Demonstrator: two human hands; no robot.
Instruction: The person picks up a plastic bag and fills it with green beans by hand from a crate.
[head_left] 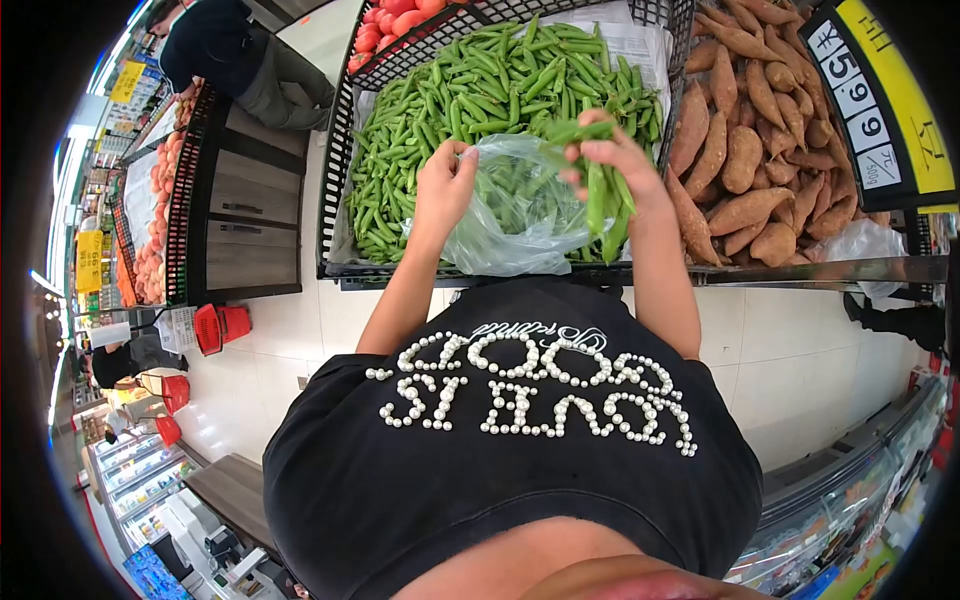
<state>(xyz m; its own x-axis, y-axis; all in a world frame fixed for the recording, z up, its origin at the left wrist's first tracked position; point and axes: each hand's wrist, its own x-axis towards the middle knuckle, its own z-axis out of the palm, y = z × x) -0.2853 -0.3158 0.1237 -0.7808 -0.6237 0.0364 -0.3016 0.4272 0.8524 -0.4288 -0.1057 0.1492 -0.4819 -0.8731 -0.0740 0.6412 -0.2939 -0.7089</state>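
Produce stall, view looking down over the person's chest. Left hand (445, 190) pinches the rim of a clear plastic bag (510, 215), fingers pressed together on the film, holding the mouth open just above the front edge of the wire crate (335, 190). Right hand (610, 160) grips a small bunch of green pea pods (607, 205), fingers curled shut around their upper ends; the pods hang down at the bag's right rim, tips partly over the opening.

Bag sits against the heap of loose pods (480, 85) in the crate. Green shows through the film, so some pods seem to be inside already, though the creased plastic and the heap behind make it hard to say how many. The bag looks far from full: it is slack and mostly collapsed.

Judged progress: bag opened and in place, one handful lifted and at the mouth, not yet let go. Filling is at an early stage.

Nearby: sweet potatoes (745, 150) in the next bin to the right, a price sign (865, 100) above them, tomatoes (385, 20) behind the crate. Another person (240, 60) stands by the far shelves.
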